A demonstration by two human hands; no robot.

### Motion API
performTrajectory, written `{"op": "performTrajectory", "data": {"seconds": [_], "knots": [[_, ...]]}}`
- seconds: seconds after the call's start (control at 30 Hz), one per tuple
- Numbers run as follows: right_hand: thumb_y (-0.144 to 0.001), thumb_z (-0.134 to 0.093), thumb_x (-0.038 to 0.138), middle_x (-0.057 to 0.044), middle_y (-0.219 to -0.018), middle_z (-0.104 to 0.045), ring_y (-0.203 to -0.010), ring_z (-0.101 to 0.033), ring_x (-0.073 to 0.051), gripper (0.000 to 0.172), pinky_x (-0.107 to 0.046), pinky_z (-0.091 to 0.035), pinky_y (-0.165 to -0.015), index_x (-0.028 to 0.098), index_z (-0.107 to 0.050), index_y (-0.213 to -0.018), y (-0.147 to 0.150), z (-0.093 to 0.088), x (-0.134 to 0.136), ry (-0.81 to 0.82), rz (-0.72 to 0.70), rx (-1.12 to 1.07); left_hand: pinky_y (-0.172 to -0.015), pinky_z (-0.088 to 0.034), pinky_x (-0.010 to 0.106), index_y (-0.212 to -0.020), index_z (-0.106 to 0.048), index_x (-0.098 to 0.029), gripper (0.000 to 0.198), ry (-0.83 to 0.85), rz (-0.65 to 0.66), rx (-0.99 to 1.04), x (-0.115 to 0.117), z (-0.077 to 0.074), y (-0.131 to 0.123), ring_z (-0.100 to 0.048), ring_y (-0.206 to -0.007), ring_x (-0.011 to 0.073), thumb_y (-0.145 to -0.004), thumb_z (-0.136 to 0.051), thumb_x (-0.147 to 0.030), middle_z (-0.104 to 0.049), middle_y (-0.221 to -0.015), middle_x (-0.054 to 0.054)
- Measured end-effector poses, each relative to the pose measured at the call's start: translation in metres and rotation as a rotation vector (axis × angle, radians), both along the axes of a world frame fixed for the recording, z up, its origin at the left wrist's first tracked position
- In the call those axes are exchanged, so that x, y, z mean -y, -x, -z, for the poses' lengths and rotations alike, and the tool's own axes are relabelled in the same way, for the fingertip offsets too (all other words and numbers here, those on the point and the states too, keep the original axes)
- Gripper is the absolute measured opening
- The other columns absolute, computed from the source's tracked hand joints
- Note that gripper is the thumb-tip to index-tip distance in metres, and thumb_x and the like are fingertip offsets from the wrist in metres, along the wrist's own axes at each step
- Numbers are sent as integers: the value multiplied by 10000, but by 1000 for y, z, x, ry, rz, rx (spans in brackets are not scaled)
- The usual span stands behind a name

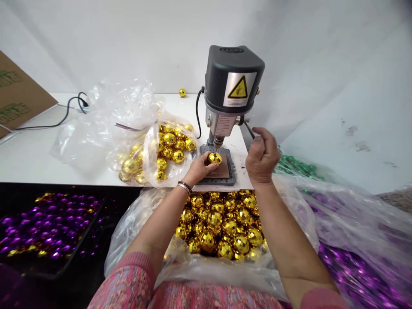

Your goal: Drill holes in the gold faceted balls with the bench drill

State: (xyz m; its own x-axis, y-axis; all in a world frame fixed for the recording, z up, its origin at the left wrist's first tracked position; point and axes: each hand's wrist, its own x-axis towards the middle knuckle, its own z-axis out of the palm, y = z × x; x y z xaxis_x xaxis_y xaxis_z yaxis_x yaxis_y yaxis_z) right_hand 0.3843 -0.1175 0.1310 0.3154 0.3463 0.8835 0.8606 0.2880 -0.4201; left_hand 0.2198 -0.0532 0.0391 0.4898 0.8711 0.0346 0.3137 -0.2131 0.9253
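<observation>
A small bench drill press (232, 92) stands on a white table (32, 150). My left hand (198, 168) pinches a gold faceted ball (214, 158) and holds it on the drill's base plate (225, 174), right under the bit. My right hand (261, 156) is closed round the thin feed lever (249, 128) on the machine's right side. Below my arms, in my lap, an open plastic bag (135, 223) holds several gold balls (222, 225).
Another clear bag of gold balls (167, 150) lies on the table left of the drill. One loose gold ball (182, 92) sits near the wall. Purple beads (45, 225) fill a dark tray at lower left; purple beads in plastic (360, 274) and green beads (296, 165) lie right. A cardboard box (19, 92) stands far left.
</observation>
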Motion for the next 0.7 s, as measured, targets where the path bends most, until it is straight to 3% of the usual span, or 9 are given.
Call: {"op": "performTrajectory", "data": {"seconds": [0.1,0.2,0.27,0.37,0.43,0.5,0.57,0.63,0.7], "knots": [[-991,-401,375,-63,-928,-745,-821,-688,-153,375,-305,-550,-759,186,-724,-1026,0,-40,-11,10,-56,-56,-796,-506,269,-1129,-659,-177,385,46,-29,55,1,0,-1,-644,-864,177,-786,-744,-329,-728,-966,35],[-966,-397,293,-65,-872,-739,-796,-653,-150,364,-309,-537,-782,181,-742,-943,-1,-72,-24,77,-25,-103,-751,-499,247,-1131,-646,-171,422,96,-12,135,8,-4,6,-624,-832,155,-739,-761,-281,-707,-951,25],[-953,-390,255,-81,-852,-737,-791,-648,-158,375,-318,-534,-801,160,-752,-941,-1,-80,-29,95,-15,-116,-729,-497,252,-1173,-650,-170,491,102,87,157,13,-9,17,-611,-803,151,-719,-784,-298,-708,-965,32],[-956,-383,249,-103,-875,-741,-820,-670,-170,400,-335,-538,-816,126,-764,-978,-4,-75,-30,49,-20,-95,-753,-511,281,-1183,-698,-182,526,29,220,121,18,-18,37,-605,-789,158,-702,-825,-351,-731,-1004,52],[-957,-386,256,-92,-888,-746,-825,-686,-167,407,-340,-541,-797,116,-766,-998,-7,-70,-27,38,-34,-55,-838,-527,315,-1164,-723,-193,401,-62,90,84,13,-23,48,-640,-878,185,-807,-749,-375,-743,-1080,75],[-962,-390,269,-66,-900,-752,-842,-702,-158,406,-334,-543,-788,116,-761,-1020,-10,-67,-25,50,-68,-14,-962,-513,363,-1167,-725,-175,305,-161,-207,-39,2,-26,57,-655,-1044,229,-930,-596,-320,-734,-1168,112],[-973,-392,284,-50,-914,-757,-861,-712,-148,403,-323,-542,-793,119,-755,-1031,-11,-67,-24,52,-89,6,-1052,-478,409,-1258,-680,-131,358,-217,-467,-263,-11,-25,63,-624,-1193,277,-961,-506,-228,-707,-1246,163],[-977,-397,286,-65,-939,-765,-895,-720,-152,402,-323,-544,-815,108,-754,-1025,-10,-67,-23,40,-84,-3,-1079,-461,435,-1360,-606,-99,440,-212,-553,-494,-21,-22,67,-590,-1271,316,-942,-507,-191,-664,-1321,202],[-975,-403,282,-85,-960,-772,-910,-725,-155,401,-323,-544,-830,96,-755,-1019,-9,-68,-22,39,-79,-19,-1040,-485,441,-1402,-563,-111,481,-174,-497,-644,-25,-17,68,-596,-1271,341,-942,-535,-248,-616,-1389,212]]}}
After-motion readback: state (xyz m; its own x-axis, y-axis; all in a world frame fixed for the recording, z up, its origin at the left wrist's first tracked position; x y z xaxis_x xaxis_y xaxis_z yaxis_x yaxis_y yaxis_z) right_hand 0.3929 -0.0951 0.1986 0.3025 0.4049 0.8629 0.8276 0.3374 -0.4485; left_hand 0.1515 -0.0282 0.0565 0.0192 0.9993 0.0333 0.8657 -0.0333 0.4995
